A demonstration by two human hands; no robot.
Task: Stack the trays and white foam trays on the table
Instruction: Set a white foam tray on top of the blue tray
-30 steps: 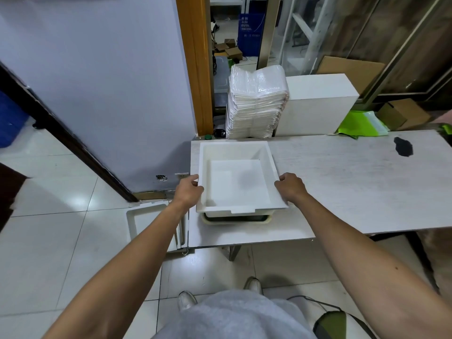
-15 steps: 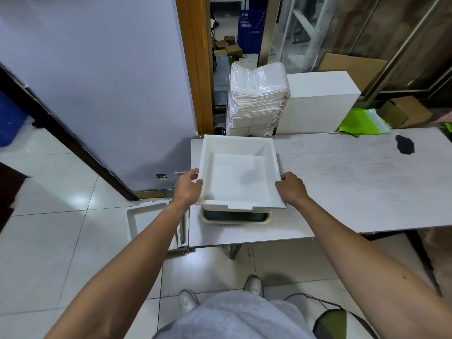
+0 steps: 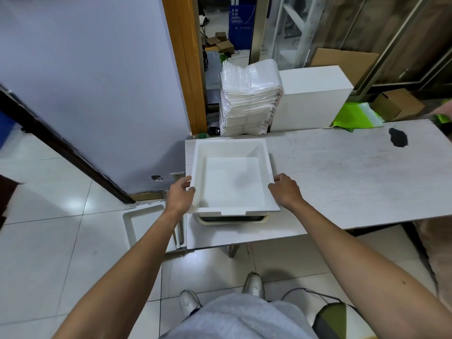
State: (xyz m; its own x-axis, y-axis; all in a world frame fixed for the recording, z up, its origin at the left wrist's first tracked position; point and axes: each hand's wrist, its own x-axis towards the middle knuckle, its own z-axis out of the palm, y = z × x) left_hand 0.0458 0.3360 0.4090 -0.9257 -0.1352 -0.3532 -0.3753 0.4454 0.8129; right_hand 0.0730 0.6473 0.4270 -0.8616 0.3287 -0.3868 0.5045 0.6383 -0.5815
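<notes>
A white foam tray [image 3: 232, 177] is held level at the left end of the table [image 3: 342, 174], just above a cream tray with a dark inside [image 3: 232, 218] that shows only at its near rim. My left hand [image 3: 179, 195] grips the foam tray's left rim. On the opposite rim, my right hand [image 3: 285, 192] grips the near corner. Another white foam tray [image 3: 151, 228] leans on the floor against the table's left side.
A tall pile of white bagged sheets [image 3: 249, 99] and a white box [image 3: 313, 96] stand behind the table's far edge. Green bags [image 3: 357, 116] lie at the back right. A dark stain [image 3: 398, 140] marks the tabletop. My feet are under the table's near edge.
The foam tray has been lifted a little and tilted so its near edge sits higher over the cream tray. Both hands kept their grip on its rims.
</notes>
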